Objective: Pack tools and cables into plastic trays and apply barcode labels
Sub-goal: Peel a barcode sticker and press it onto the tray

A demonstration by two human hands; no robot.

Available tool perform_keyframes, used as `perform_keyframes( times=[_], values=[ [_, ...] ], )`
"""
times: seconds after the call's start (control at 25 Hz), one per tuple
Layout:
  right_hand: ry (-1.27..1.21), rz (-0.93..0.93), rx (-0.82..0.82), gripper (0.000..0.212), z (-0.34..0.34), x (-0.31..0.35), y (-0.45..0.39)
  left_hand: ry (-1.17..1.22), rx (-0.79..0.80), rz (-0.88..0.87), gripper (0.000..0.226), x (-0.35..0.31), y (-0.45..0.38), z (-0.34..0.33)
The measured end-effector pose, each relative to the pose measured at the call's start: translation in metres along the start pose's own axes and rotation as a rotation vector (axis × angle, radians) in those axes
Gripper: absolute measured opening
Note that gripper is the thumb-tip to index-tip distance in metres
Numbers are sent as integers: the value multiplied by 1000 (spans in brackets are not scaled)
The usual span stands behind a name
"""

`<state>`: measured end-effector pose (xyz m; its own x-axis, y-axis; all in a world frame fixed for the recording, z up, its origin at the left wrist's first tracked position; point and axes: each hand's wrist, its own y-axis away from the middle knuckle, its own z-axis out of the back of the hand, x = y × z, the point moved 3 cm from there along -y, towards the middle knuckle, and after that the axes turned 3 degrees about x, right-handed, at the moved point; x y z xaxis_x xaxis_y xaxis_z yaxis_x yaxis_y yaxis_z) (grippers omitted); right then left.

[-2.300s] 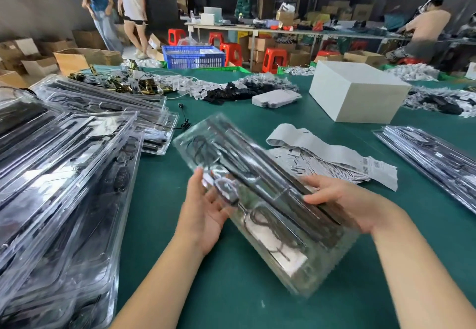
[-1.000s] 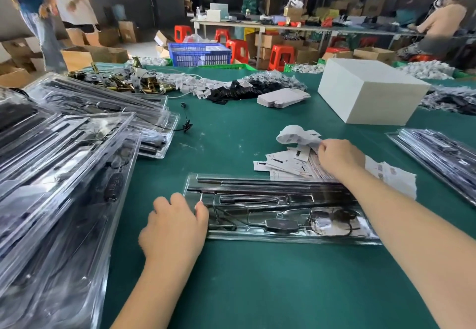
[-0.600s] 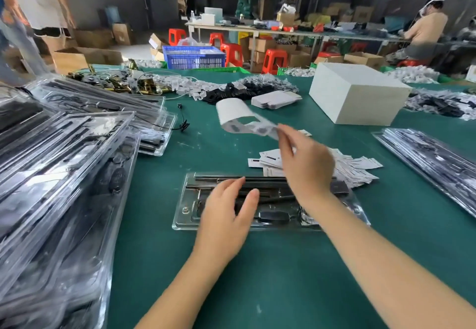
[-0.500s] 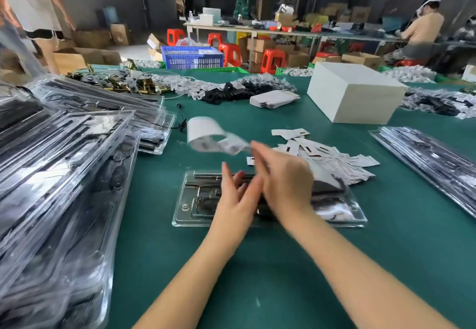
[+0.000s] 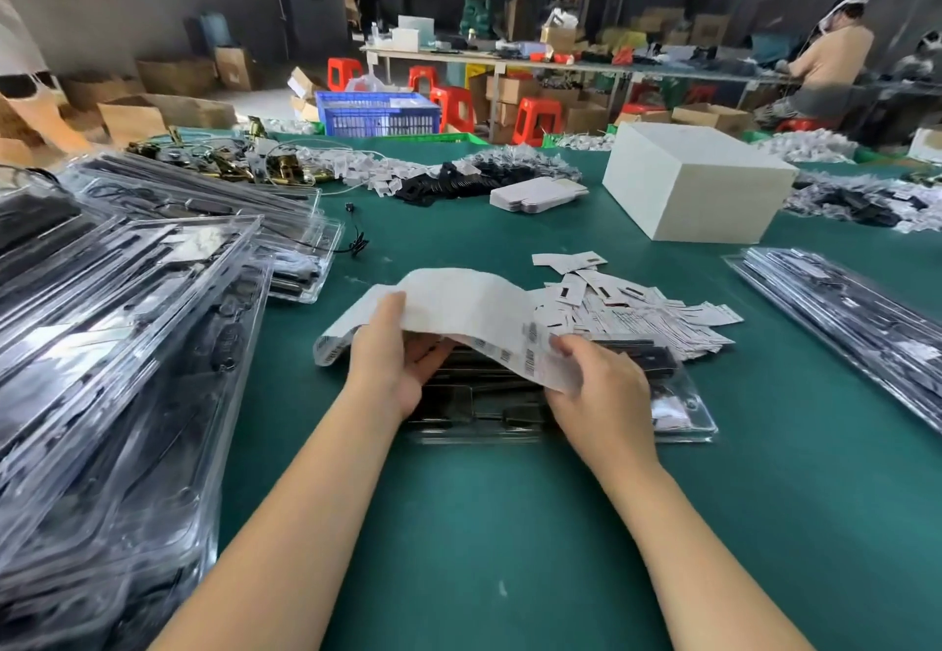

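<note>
Strip (image 5: 459,311) of white label backing, printed with small barcodes along its near edge, arches over the tray (image 5: 683,416) between both hands. The left hand (image 5: 390,360) grips it from below with the thumb on top, fingers curled under the paper; the right hand (image 5: 601,395) pinches the strip's near edge at a barcode, fingers bent. The tray is a clear plastic clamshell lying flat on the green table (image 5: 509,523), long side across the view, with dark tools and a black cable inside and a white card at its right end; most of it is hidden by the hands and strip. Just behind it lies a loose pile of labels (image 5: 637,314), white with black bars. Stacked filled trays (image 5: 117,344) crowd the left side, and more trays (image 5: 841,314) sit at the right. A white box (image 5: 698,181) stands farther back on the table.
</note>
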<state>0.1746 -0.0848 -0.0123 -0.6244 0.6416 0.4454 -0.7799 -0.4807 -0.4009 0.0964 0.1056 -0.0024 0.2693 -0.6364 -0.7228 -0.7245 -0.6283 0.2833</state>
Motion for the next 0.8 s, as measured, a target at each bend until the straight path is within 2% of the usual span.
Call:
perform_keyframes(
  times=[0.04, 0.12, 0.2, 0.24, 0.36, 0.44, 0.56, 0.64, 0.8],
  values=[
    [-51, -17, -52, 26, 1, 0, 0, -21, 103, 2, 26, -1, 1, -3],
    [-68, 0, -154, 20, 2, 10, 4, -231, 360, 38, 50, 12, 13, -14],
    [-43, 113, -189, 17, -1, 22, 8, -432, 607, 22, 53, 40, 28, -24],
    [-64, 179, -178, 19, -4, 28, 10, -444, 644, -12, 48, 50, 31, -26],
    [-256, 282, -96, 37, -9, 36, 12, -222, 518, -89, 25, 50, 27, -22],
    [-362, 218, -119, 39, -9, 30, 10, -112, 451, -93, 25, 45, 22, -15],
    [-503, 52, -103, 31, -9, 18, 7, -117, 401, -122, 24, 46, 23, -10],
    [-513, 71, -92, 34, -13, 17, 8, -133, 384, -153, 23, 49, 26, -8],
    [-474, 67, -158, 32, -14, 17, 9, -194, 395, -192, 36, 52, 31, -5]
  ],
)
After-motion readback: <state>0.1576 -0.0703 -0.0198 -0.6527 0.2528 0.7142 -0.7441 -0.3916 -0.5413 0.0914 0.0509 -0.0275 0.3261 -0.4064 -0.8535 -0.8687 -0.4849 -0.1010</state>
